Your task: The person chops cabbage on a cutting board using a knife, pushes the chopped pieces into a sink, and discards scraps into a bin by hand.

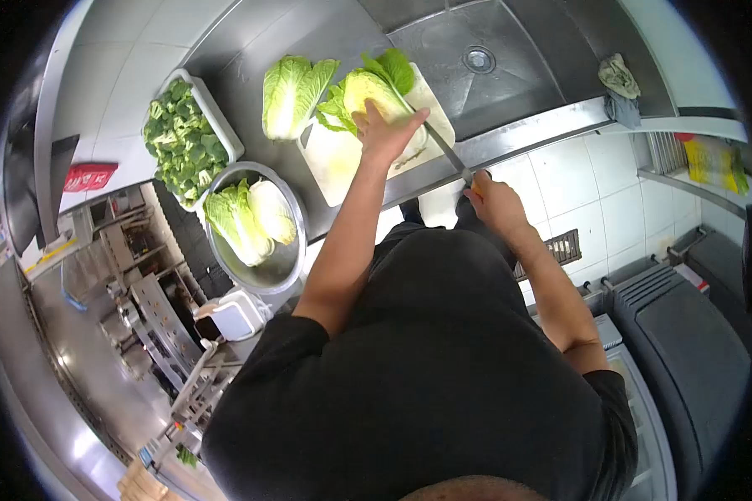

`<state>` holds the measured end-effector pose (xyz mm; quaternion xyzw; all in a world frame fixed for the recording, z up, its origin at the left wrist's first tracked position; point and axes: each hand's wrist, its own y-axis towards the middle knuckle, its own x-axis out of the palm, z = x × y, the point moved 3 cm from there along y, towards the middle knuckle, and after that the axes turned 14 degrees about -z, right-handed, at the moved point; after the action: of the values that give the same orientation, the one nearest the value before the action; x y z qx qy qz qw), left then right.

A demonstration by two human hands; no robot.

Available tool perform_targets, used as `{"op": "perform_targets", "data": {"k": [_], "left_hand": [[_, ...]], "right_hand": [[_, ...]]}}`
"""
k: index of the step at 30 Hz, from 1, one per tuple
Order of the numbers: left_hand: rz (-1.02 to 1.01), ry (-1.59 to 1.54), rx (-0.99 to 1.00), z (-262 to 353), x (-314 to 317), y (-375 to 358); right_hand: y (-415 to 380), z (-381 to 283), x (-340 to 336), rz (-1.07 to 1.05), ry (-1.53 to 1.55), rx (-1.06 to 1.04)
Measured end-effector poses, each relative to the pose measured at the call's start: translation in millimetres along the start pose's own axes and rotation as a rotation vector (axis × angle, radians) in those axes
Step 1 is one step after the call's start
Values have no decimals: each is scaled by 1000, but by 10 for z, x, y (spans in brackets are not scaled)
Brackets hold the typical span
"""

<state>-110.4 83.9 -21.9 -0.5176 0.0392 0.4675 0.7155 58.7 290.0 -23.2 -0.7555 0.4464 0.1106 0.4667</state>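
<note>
A leafy cabbage (368, 88) lies on a white cutting board (330, 171) at the counter's edge. My left hand (386, 134) rests on it with the fingers spread. My right hand (495, 203) grips the handle of a long knife (449, 152), whose blade points up and left to the cabbage; the tip's exact place is hard to make out. Just left of the board lies another cabbage (292, 98). A round metal bowl (288, 271) at the lower left holds cabbage pieces (241, 224).
A white tray (217, 117) of broccoli (180, 138) stands beside the bowl. The metal sink (510, 79) is at the upper right, with a cloth (618, 77) by its right edge. Grey bins (685, 326) stand at the right.
</note>
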Motion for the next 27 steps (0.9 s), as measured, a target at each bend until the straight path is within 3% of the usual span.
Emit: {"op": "perform_targets", "data": {"k": [4, 7, 10, 12, 14, 18, 21, 22, 25, 27], "left_hand": [[120, -220, -58, -40, -18, 289], [237, -437, 35, -449, -77, 757], [55, -560, -43, -273, -468, 387], [41, -705, 13, -412, -560, 258], [-14, -895, 139, -833, -635, 466], [23, -1158, 32, -1658, -731, 622], [521, -880, 190, -1756, -692, 314], [582, -757, 192, -1717, -664, 247], [853, -443, -281, -1529, -484, 73], [858, -382, -212, -1388, -397, 15]], "right_hand": [[3, 31, -277, -76, -134, -112], [50, 28, -577, -96, -223, -224], [151, -59, -796, -131, -352, -311], [137, -170, -980, -129, -373, -398], [148, -227, -1102, -139, -385, -452], [116, -81, -1308, -180, -378, -444], [35, 225, -1358, -194, -298, -368], [45, 329, -1357, -192, -262, -335], [85, 605, -1251, -216, -253, -186], [127, 643, -1144, -205, -241, -130]]}}
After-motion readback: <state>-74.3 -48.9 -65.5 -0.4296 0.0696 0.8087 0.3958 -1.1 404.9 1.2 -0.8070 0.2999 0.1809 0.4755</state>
